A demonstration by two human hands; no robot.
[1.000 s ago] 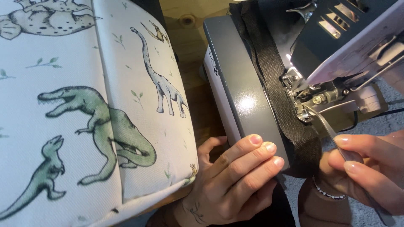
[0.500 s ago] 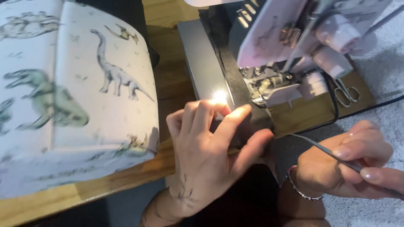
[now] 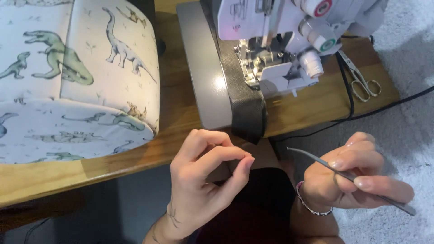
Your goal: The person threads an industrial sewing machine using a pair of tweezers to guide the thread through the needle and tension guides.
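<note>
My left hand point(image 3: 205, 178) hovers just below the front edge of the wooden table point(image 3: 181, 119), thumb and forefinger pinched together; nothing shows between them. My right hand point(image 3: 350, 180) is lower right, over my lap, gripping slim metal tweezers point(image 3: 316, 159) whose bent tip points left toward the left hand. Above both hands stands a white and grey overlock sewing machine point(image 3: 275, 40) with a black fabric strip point(image 3: 244, 101) hanging off its front. Neither hand touches the machine.
A bulky piece of white dinosaur-print fabric point(image 3: 77, 77) covers the table's left side. Small scissors point(image 3: 361, 81) lie right of the machine. A black cable point(image 3: 389, 106) runs off the table over grey carpet point(image 3: 407, 140).
My left hand left the machine's edge and dropped below the table edge, fingers now pinched. My right hand drew the tweezers back from the needle area. The view has pulled back.
</note>
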